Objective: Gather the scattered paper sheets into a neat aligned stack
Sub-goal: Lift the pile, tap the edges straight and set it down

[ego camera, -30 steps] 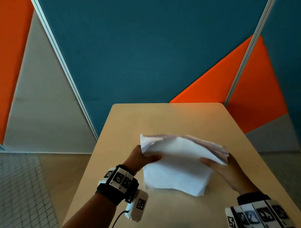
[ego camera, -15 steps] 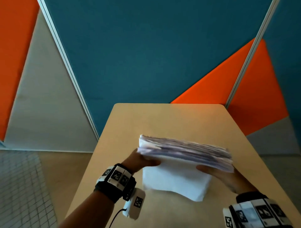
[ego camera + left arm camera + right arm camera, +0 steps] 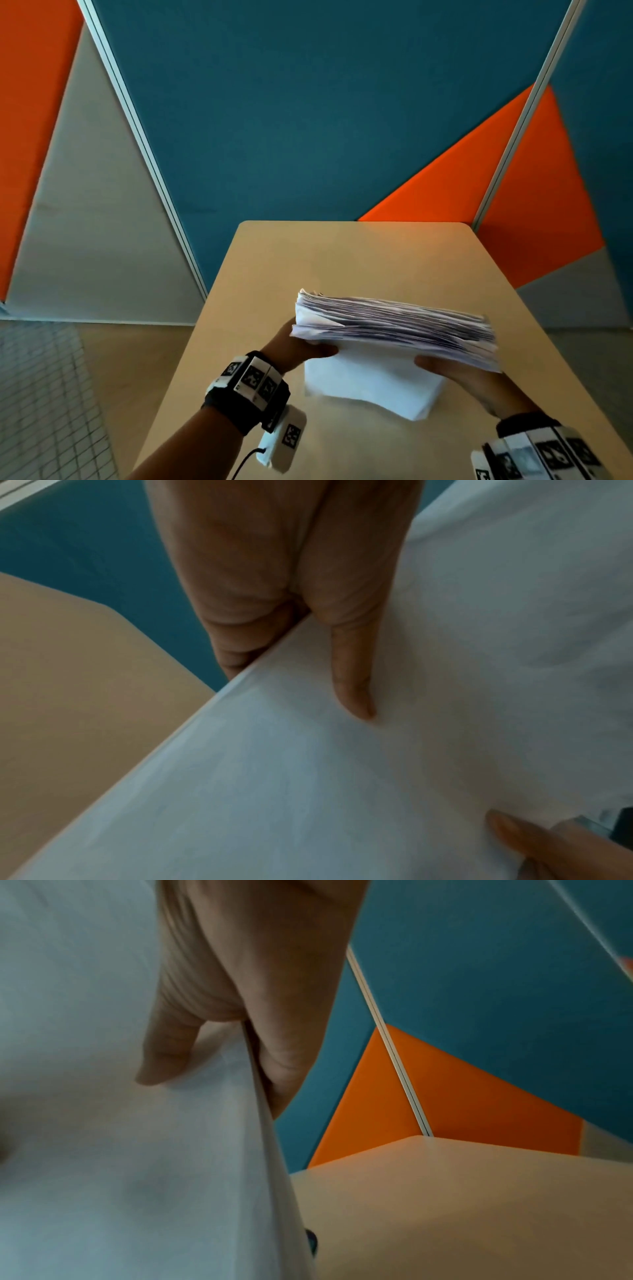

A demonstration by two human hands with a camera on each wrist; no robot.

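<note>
A thick stack of white paper sheets (image 3: 383, 370) stands on its long edge on the wooden table (image 3: 359, 260), its uneven top edges facing me. My left hand (image 3: 301, 349) grips the stack's left end, thumb on the near face and fingers behind. My right hand (image 3: 472, 377) grips the right end the same way. In the left wrist view the thumb (image 3: 352, 674) lies flat on the paper (image 3: 308, 777). In the right wrist view the thumb (image 3: 171, 1045) presses the near sheet (image 3: 120, 1150) and the fingers wrap behind the edge.
The table's far half is bare wood. Teal, orange and grey wall panels (image 3: 308, 120) stand right behind its far edge. A tiled floor (image 3: 41, 394) lies to the left of the table.
The stack has been tilted up from a slanted hold to standing on edge, and its fanned top sheets have drawn together. Both hands kept their grip at the ends.
</note>
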